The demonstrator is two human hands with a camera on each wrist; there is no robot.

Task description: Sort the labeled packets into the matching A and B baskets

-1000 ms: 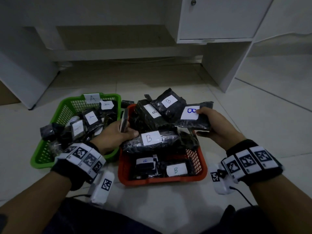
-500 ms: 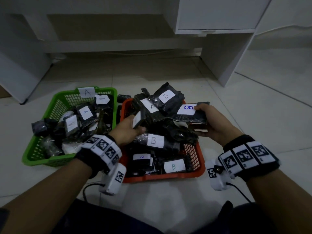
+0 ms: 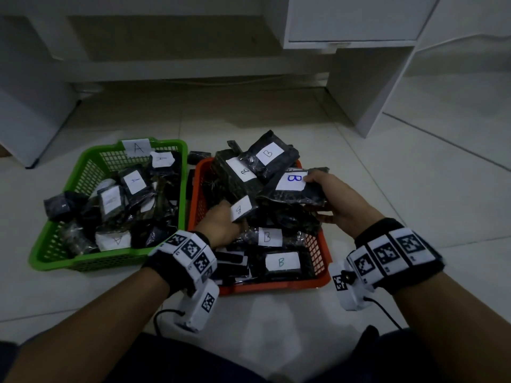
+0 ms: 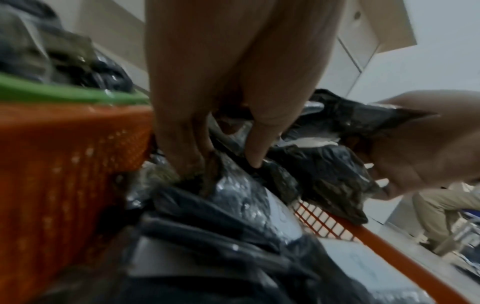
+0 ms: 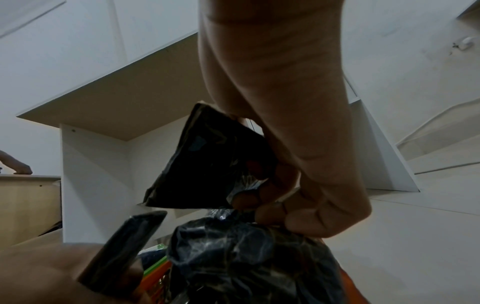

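The orange basket (image 3: 322,281) in the middle is piled with black packets labelled B. The green basket (image 3: 83,261) on the left, tagged A, holds several black packets labelled A. My left hand (image 3: 235,217) is over the orange basket's left part and pinches a small black packet (image 3: 241,209) with a white label. In the left wrist view its fingertips (image 4: 253,159) press down into the packet pile. My right hand (image 3: 312,192) grips a flat black packet (image 3: 293,186) marked with a blue B above the basket's right side; the right wrist view shows that packet (image 5: 207,160) held by curled fingers.
Both baskets stand on a pale tiled floor (image 3: 414,189). A white desk leg and cabinet (image 3: 359,87) rise behind on the right. One small dark packet (image 3: 197,156) lies on the floor between the baskets' far corners. A seated person's leg (image 4: 441,207) shows far right.
My left hand has moved right from the green basket's edge into the orange basket, carrying its small packet. The right hand keeps holding the B packet in nearly the same place.
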